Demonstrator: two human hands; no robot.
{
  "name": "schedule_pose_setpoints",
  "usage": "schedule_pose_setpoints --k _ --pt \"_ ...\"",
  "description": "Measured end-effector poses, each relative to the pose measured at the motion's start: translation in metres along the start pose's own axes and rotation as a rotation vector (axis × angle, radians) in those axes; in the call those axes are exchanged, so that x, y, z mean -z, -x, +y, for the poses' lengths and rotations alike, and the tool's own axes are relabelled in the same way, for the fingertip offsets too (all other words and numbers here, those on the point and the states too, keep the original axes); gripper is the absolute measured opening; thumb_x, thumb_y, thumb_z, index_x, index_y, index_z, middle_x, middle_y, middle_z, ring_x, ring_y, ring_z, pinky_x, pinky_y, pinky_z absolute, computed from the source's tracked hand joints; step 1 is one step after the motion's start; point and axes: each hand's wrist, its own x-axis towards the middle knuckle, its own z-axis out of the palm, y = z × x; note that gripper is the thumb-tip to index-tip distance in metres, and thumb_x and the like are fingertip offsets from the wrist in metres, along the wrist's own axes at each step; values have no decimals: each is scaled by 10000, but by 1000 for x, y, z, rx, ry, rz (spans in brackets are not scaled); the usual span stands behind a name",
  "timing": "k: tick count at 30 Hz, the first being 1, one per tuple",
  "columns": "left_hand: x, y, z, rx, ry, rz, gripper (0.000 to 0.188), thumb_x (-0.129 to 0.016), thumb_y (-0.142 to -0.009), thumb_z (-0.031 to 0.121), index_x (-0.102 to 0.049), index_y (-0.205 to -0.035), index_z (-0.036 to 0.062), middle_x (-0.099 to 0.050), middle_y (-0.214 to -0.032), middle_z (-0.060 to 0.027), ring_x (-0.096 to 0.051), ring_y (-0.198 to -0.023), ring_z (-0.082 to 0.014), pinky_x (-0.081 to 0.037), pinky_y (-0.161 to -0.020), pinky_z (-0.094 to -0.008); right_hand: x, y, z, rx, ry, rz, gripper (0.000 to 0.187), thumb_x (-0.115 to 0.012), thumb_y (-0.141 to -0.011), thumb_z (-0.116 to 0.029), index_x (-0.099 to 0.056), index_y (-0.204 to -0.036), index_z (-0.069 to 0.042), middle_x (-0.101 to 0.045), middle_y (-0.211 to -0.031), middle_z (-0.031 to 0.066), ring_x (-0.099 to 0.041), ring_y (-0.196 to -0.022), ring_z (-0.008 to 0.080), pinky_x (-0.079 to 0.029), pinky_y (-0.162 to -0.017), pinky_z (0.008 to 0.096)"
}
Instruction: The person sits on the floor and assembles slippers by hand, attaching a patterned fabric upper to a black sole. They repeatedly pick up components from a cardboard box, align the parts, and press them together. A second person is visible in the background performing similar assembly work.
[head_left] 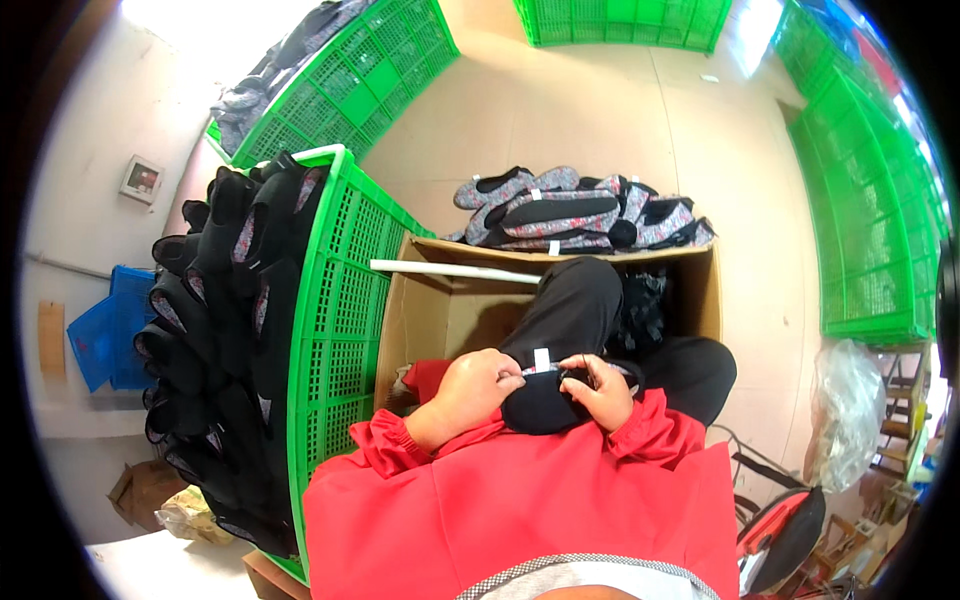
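Note:
A black fabric slipper (536,404) lies across my lap, its patterned lining showing along the opening and a small white tag (542,358) standing up from that edge. My left hand (474,392) pinches the slipper's left side between thumb and fingers. At the right side, the bent fingers of my right hand (600,390) grip the same edge. Whether a small tool is between those fingers is too small to tell. Red sleeves cover both forearms, and my dark-trousered knee (575,300) rises over an open cardboard box (418,318).
Black slippers (225,300) fill a green crate (345,270) at my left. Grey patterned slippers (560,212) are piled beyond the box, and a white bar (450,270) crosses its corner. More green crates (865,210) stand right and far. A clear plastic bag (848,410) sits at right.

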Motion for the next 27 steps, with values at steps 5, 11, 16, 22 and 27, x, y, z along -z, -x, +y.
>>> schedule_pose_setpoints --k 5,11,16,22,27 --pt "-2 -4 -9 54 -17 -69 171 -717 -798 170 -716 -875 18 -681 -799 -133 -670 -737 -265 -520 -675 -363 -2 2 0 25 14 -13 289 -629 -925 -68 -553 -1193 11 -638 -965 34 -606 -861 81 -486 -784 217" --pt "-2 -2 -5 127 -11 -78 173 -712 -807 186 -713 -869 23 -694 -810 -137 -674 -737 -263 -517 -675 -366 -2 4 7 47 43 12 281 -635 -922 -74 -557 -1179 12 -639 -982 41 -618 -893 94 -492 -825 230" --pt "-3 -7 -9 92 -57 -135 176 -713 -812 190 -713 -883 30 -698 -815 -134 -675 -739 -260 -518 -683 -364 -3 4 5 35 63 18 279 -639 -916 -70 -568 -1174 9 -643 -981 42 -621 -893 97 -492 -828 230" --pt "0 -12 -20 215 80 -277 188 -717 -827 162 -702 -892 -14 -696 -775 -118 -658 -698 -174 -519 -654 -310 -2 3 11 60 74 -6 289 -643 -920 -81 -563 -1182 14 -641 -994 46 -622 -906 101 -490 -836 231" --pt "-3 -20 -41 406 420 -463 134 -704 -854 139 -699 -893 11 -651 -733 -43 -589 -644 -120 -479 -593 -261 -5 5 13 52 28 -8 283 -641 -914 -65 -563 -1172 22 -630 -985 51 -617 -898 102 -492 -835 239"
